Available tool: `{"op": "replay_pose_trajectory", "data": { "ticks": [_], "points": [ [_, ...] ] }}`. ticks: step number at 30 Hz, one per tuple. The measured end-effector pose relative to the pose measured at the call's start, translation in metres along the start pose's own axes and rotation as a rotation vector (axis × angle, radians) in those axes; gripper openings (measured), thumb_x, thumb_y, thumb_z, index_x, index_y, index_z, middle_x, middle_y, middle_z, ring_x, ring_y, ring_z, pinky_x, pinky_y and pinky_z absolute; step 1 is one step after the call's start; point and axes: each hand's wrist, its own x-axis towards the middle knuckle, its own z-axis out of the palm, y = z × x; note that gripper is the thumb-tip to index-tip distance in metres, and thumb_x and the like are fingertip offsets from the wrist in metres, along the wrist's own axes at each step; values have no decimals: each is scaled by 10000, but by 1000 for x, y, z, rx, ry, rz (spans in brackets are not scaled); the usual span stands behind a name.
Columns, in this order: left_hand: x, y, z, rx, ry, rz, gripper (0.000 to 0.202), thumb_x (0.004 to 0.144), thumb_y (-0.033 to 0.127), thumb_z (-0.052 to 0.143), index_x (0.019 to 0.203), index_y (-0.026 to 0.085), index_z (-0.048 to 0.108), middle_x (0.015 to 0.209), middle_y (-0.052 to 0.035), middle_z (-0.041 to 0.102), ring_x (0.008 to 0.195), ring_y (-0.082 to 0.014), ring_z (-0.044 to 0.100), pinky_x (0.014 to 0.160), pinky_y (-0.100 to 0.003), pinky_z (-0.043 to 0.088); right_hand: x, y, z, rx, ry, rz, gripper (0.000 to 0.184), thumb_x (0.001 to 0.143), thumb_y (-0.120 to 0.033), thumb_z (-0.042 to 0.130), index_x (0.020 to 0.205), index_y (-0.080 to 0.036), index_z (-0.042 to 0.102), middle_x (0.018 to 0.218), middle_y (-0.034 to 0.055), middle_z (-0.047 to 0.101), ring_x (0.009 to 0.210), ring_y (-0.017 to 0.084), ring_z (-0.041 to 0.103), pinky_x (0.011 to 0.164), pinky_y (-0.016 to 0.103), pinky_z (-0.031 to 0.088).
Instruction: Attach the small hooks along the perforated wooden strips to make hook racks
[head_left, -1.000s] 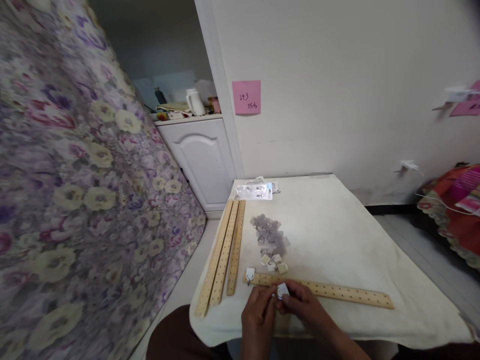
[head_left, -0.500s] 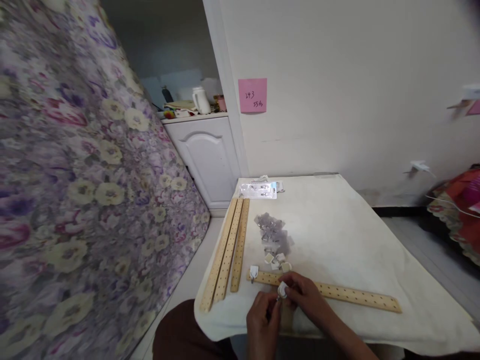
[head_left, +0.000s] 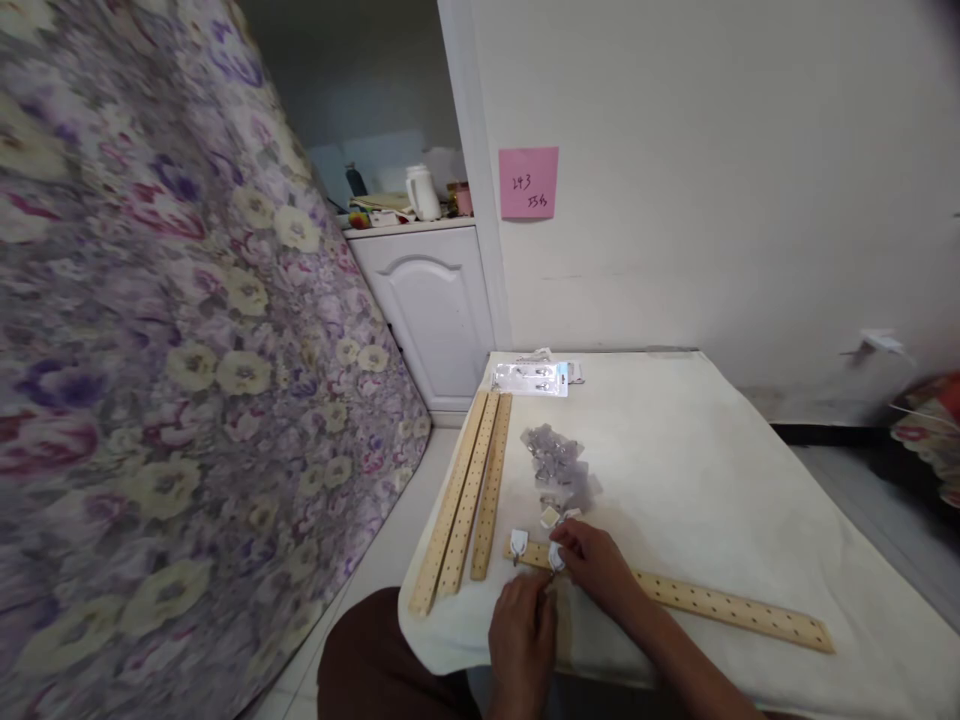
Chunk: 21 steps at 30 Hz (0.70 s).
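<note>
My right hand (head_left: pixel 600 565) pinches a white adhesive hook (head_left: pixel 556 556) from its right side, over the near-left part of a perforated wooden strip (head_left: pixel 735 605). My left hand (head_left: pixel 521 625) is closed just below, its fingertips at the hook's lower metal end; whether they grip it is hidden. Another white hook (head_left: pixel 519 543) sits upright on the strip's left end. Behind my right hand lie a hook with a cream square back (head_left: pixel 550 517) and others partly covered by the fingers. Farther back is a pile of grey-clear pieces with metal bits (head_left: pixel 553 455).
Three perforated wooden strips (head_left: pixel 469 490) lie lengthwise along the table's left side. Clear blister packaging (head_left: pixel 531 378) rests at the far edge of the cloth-covered table (head_left: pixel 675 450). A floral curtain (head_left: pixel 187 400) hangs at the left, beside a white cabinet (head_left: pixel 431 310).
Both hands have brought the white hook forward and up, from in front of the wooden strip to over it. The left fingers have flattened somewhat. The camera view has turned slightly left.
</note>
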Motion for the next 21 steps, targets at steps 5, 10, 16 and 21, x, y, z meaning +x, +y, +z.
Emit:
{"op": "replay_pose_trajectory", "data": {
  "ticks": [5,10,16,21],
  "points": [
    [-2,-4,4,33,36,43,177,868,250,502,1004,226,613,905,-46,669,834,-191,627,738,-329,522,-1,0,-1,-48,58,-34,255,721,-148,475,899,-177,655,793,38,669,729,170,600,686,261,431],
    [4,-1,3,46,9,39,179,873,250,493,998,237,621,928,-44,680,854,-197,633,756,-339,525,0,3,-1,-105,72,-57,249,749,-150,464,907,-171,656,880,63,673,824,189,610,758,283,443],
    [6,-2,5,42,1,13,176,872,252,504,998,235,626,940,-42,687,866,-193,644,768,-332,525,1,4,-1,-183,35,-47,239,788,-149,468,915,-195,665,933,60,662,896,190,613,808,282,440],
    [6,-3,7,36,12,-5,186,868,246,507,1009,235,628,933,-43,688,859,-194,649,755,-324,524,-2,3,2,-241,42,-76,263,847,-155,427,940,-183,672,967,76,641,918,179,611,835,268,436]
  ]
}}
